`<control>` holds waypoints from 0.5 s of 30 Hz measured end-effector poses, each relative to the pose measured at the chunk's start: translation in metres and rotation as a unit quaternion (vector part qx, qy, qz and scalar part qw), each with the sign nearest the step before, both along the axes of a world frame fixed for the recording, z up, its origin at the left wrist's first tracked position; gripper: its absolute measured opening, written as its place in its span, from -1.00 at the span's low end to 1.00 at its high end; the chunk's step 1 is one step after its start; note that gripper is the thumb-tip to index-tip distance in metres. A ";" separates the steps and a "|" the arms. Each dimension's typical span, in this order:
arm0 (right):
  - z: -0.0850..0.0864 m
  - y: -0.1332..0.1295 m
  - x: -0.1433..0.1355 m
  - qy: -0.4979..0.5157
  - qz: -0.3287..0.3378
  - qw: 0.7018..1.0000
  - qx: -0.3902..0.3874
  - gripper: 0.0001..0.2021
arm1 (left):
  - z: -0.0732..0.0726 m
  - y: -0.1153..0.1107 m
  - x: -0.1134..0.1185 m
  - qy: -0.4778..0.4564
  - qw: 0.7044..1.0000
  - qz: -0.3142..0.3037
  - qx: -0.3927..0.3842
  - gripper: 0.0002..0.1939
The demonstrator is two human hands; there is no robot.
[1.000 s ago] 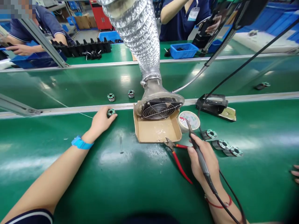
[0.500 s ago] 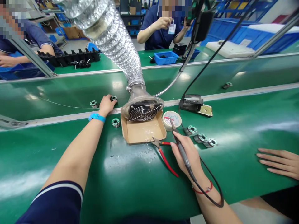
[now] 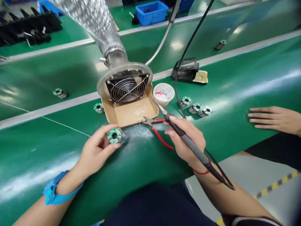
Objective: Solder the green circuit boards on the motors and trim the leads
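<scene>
Between the thumb and fingers of my left hand is a small motor stator with a green circuit board on top, held just above or on the green bench. A thin white wire runs leftward from near this hand. My right hand is closed around a soldering iron, its tip pointing up and left near a round tub. Red-handled cutting pliers lie open beside that hand, jaws at the front edge of a cardboard tray.
A fume extractor fan on a silver duct stands over the tray. More stators lie around, one left and several right. A soldering iron stand sits behind. Another person's hand rests at right.
My left hand has taken a stator from beyond the metal rail and brought it toward me, in front of the tray. The right hand still holds the soldering iron; the view has tilted down.
</scene>
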State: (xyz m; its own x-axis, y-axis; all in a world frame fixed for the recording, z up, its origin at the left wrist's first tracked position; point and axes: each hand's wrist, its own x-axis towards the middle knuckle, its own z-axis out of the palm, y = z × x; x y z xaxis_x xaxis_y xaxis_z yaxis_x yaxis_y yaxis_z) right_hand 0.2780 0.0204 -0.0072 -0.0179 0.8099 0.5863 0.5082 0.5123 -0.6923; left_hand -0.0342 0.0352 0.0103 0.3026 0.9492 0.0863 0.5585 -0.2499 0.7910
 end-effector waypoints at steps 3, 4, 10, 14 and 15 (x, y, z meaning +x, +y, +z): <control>0.014 -0.011 -0.013 0.064 0.100 0.989 -0.083 -0.59 | 0.002 -0.019 0.024 -0.039 0.996 -0.053 -0.055 -0.62; 0.019 -0.013 -0.017 0.065 0.125 0.984 -0.105 -0.61 | 0.003 -0.022 0.030 -0.047 0.995 -0.060 -0.061 -0.62; 0.037 -0.007 -0.035 0.091 0.225 0.950 -0.199 -0.55 | 0.004 -0.027 0.042 -0.045 0.994 -0.087 -0.049 -0.59; 0.036 0.000 -0.040 0.087 0.259 0.926 -0.259 -0.53 | 0.006 -0.031 0.042 -0.040 0.994 -0.096 -0.041 -0.58; 0.036 0.001 -0.041 0.091 0.265 0.922 -0.267 -0.54 | 0.007 -0.032 0.042 -0.040 0.994 -0.096 -0.039 -0.59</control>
State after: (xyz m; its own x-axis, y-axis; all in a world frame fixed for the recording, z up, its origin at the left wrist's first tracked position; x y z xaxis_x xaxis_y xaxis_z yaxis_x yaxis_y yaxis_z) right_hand 0.2370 0.0217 0.0284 -0.4348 0.8898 0.1383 0.1352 0.2163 -0.9669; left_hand 0.0083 0.0030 0.0172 0.4745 0.8791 0.0450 0.4408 -0.2816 0.8523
